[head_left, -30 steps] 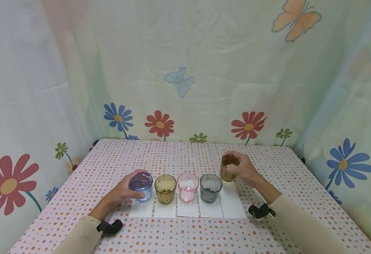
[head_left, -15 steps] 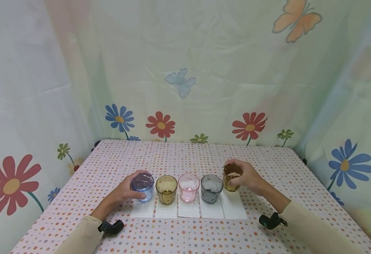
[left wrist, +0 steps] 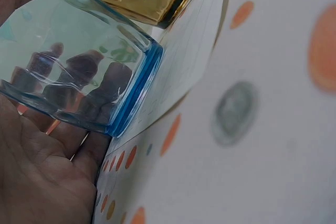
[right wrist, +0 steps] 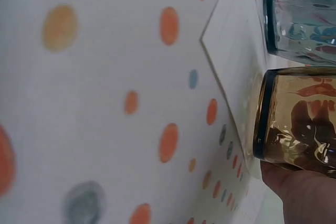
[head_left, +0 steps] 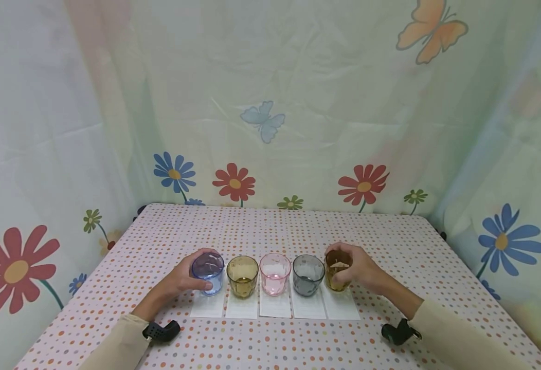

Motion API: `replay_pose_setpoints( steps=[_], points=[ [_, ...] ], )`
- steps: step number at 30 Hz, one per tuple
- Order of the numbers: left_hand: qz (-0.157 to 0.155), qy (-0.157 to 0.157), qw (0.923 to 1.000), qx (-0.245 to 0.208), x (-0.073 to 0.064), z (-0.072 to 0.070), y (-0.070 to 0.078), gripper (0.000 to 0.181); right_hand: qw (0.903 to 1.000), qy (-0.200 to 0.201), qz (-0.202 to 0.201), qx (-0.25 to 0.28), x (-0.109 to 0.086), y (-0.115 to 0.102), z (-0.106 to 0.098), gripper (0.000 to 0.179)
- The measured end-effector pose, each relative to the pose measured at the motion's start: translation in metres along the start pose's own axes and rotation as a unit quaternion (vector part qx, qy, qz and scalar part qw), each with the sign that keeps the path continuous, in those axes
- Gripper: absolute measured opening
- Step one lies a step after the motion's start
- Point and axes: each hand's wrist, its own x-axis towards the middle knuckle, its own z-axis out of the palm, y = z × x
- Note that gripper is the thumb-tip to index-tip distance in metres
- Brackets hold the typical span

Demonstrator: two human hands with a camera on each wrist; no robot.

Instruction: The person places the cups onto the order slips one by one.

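At the left end of a row of tumblers stands a blue glass (head_left: 208,266), and my left hand (head_left: 182,275) holds it with thumb in front and fingers behind. Through its clear wall (left wrist: 79,72) those fingers show in the left wrist view. My right hand (head_left: 365,267) grips a dark amber glass (head_left: 333,283) at the row's right end, upright over a white paper strip (head_left: 343,310). Whether its base (right wrist: 265,114) touches the paper I cannot tell. Between the hands stand a yellow-amber glass (head_left: 242,275), a pink glass (head_left: 275,272) and a grey glass (head_left: 308,275).
More paper strips (head_left: 241,309) lie side by side beneath the other glasses. A dotted cloth (head_left: 270,344) covers the table. Behind and beside it hang curtains (head_left: 270,67) printed with flowers and butterflies. Black wrist devices (head_left: 161,331) sit on both forearms.
My right hand has brought the dark amber glass toward me and down, level with the row beside the grey glass. My left hand stays on the blue glass.
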Motion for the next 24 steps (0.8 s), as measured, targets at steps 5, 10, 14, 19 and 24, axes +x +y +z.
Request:
replay_pose_setpoints(
  steps=[5, 10, 14, 19, 24],
  points=[
    [0.006, -0.002, 1.0, 0.003, 0.0012, -0.0004, 0.0, 0.072, 1.0, 0.001, 0.002, -0.001, -0.0025, 0.0022, 0.0012, 0.064],
    [0.013, -0.008, 0.9999, -0.001, 0.0024, -0.0006, -0.0003, 0.073, 1.0, -0.002, -0.009, 0.0, -0.0039, 0.0029, 0.0019, 0.065],
    [0.016, -0.011, 0.9998, -0.003, 0.0024, -0.0017, -0.0005, 0.073, 0.9999, -0.004, -0.014, -0.003, -0.0053, 0.0029, 0.003, 0.066],
    [0.017, -0.013, 0.9997, 0.009, 0.0013, -0.0046, 0.001, 0.081, 0.9997, -0.01, -0.02, -0.009, -0.0055, 0.0015, 0.0026, 0.068],
    [0.014, -0.028, 0.9995, 0.006, -0.0008, -0.0097, 0.0078, 0.099, 0.9968, -0.044, -0.065, 0.019, -0.0053, 0.0042, -0.0017, 0.072]
  ],
)
